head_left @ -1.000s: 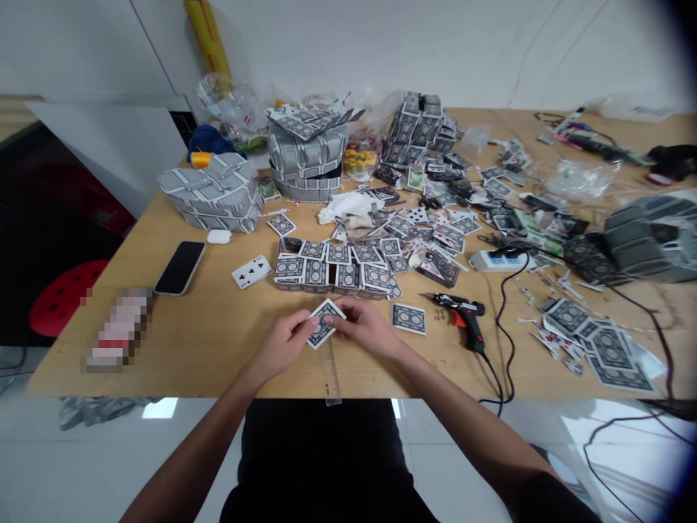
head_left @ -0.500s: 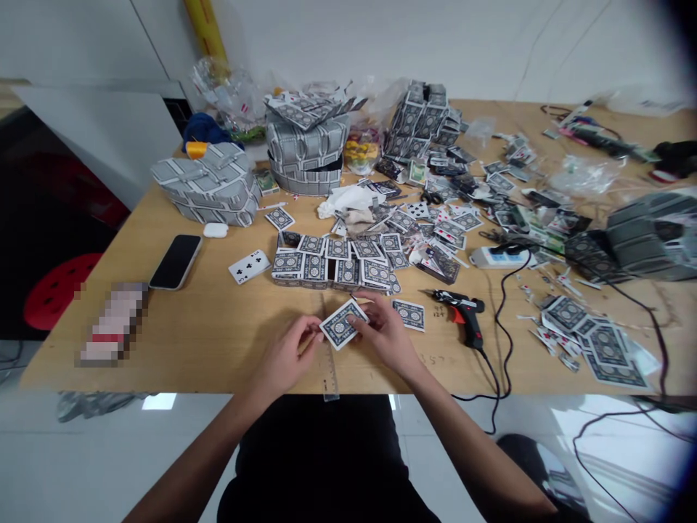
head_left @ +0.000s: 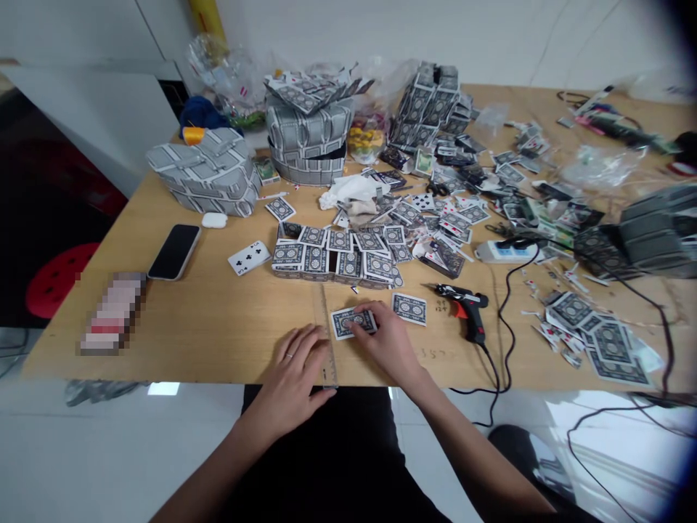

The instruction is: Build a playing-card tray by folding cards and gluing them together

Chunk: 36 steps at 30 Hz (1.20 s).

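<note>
A blue-backed playing card (head_left: pixel 352 321) lies flat on the wooden table (head_left: pixel 218 319) right of a clear ruler (head_left: pixel 327 341). My right hand (head_left: pixel 388 341) rests on the card with its fingertips pressing it down. My left hand (head_left: pixel 297 367) lies flat with fingers spread on the ruler's near end, holding nothing. Another face-down card (head_left: pixel 409 309) sits just right of my right hand. A low block of glued cards (head_left: pixel 335 263) stands behind them.
A glue gun (head_left: pixel 462 305) with a black cord lies to the right, a power strip (head_left: pixel 504 251) behind it. A phone (head_left: pixel 174 251), earbud case (head_left: pixel 214 219) and a face-up card (head_left: pixel 249 257) lie left. Card-covered boxes (head_left: pixel 207 178) and loose cards crowd the back and right.
The card was held up between both hands; now it lies flat on the table under my right fingers. My left hand let go and moved down onto the ruler.
</note>
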{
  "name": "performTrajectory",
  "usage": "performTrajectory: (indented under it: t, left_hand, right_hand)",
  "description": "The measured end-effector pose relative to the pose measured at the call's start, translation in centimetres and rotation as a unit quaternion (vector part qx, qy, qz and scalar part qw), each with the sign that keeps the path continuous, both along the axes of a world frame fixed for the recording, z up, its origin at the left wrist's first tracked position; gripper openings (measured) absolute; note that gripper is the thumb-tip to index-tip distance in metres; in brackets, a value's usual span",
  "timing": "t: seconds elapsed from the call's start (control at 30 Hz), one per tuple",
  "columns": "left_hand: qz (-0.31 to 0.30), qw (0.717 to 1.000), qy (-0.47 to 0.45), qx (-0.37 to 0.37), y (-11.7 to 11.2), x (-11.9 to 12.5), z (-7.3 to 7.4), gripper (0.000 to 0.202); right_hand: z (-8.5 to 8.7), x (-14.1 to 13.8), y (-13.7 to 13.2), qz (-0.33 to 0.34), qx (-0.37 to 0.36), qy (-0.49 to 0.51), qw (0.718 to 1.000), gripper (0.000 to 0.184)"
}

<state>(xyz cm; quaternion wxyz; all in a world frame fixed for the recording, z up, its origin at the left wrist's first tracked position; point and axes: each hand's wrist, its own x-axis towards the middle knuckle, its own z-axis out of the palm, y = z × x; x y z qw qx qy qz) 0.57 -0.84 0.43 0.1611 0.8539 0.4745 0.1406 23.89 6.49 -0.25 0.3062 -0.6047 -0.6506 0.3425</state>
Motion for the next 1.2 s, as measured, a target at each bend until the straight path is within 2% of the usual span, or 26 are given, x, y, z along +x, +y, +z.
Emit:
performTrajectory:
  t: [0.1,0.3,0.53,0.83,1.2]
  left_hand:
    - [-0.003,1.000,-0.017,0.003,0.2,0.1,0.0,0.071]
    - [-0.008,0.999,-0.035,0.021,0.3,0.8,-0.1,0.079]
    - [-0.007,0.999,-0.024,0.022,0.4,0.9,-0.7,0.076]
    - [-0.016,0.999,-0.026,0.023,0.8,1.0,-0.3,0.071]
    - [-0.017,1.000,-0.021,0.016,0.7,0.9,-0.9,0.074]
  right_hand:
    - [0.1,-0.2,0.0,0.015,0.012,-0.031,0.999,0.018]
    - [0.4,-0.6,-0.2,0.051,0.030,-0.052,0.997,0.035]
    - [0.2,-1.2,-0.4,0.055,0.030,-0.076,0.995,0.035]
    - [0.5,-1.7,0.0,0.058,0.008,-0.112,0.992,0.032]
    - [0.0,-1.5,0.0,0.055,0.016,-0.096,0.994,0.030]
